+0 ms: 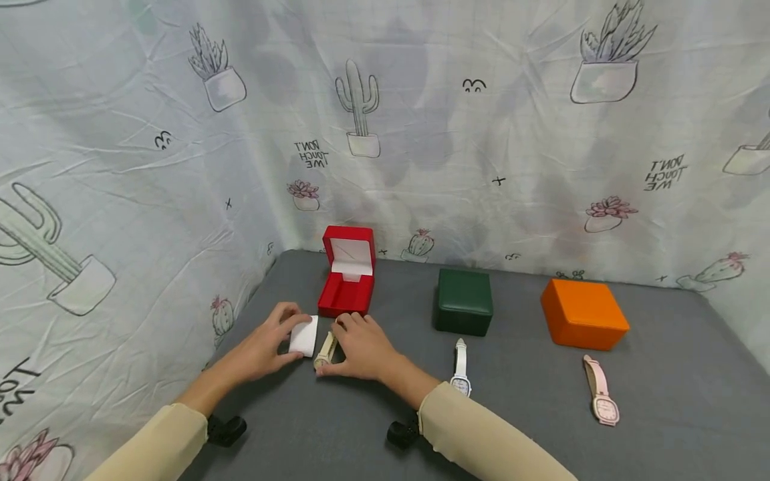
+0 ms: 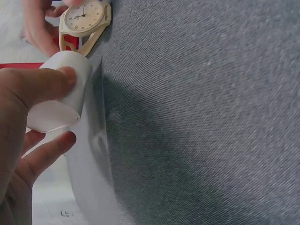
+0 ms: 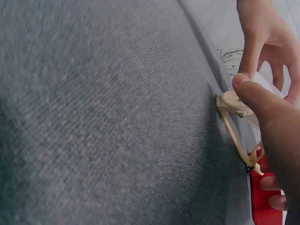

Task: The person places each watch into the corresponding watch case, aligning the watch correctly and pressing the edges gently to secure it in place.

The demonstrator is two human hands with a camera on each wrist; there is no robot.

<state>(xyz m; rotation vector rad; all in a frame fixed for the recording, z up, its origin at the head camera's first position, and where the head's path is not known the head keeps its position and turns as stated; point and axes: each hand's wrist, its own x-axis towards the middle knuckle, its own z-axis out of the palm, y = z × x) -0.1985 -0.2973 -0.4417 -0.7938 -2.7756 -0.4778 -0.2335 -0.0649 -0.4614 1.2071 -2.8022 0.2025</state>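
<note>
Head view shows three watches (image 1: 325,351) (image 1: 460,362) (image 1: 600,393), three boxes (image 1: 355,294) (image 1: 463,302) (image 1: 583,314), one white cushion (image 1: 305,337).

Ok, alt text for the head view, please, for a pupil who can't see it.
A person's left hand holds a white cushion and their right hand a cream watch, before an open red box on a grey table. To the right, a white watch lies before a closed green box and a pink watch before a closed orange box.
</note>
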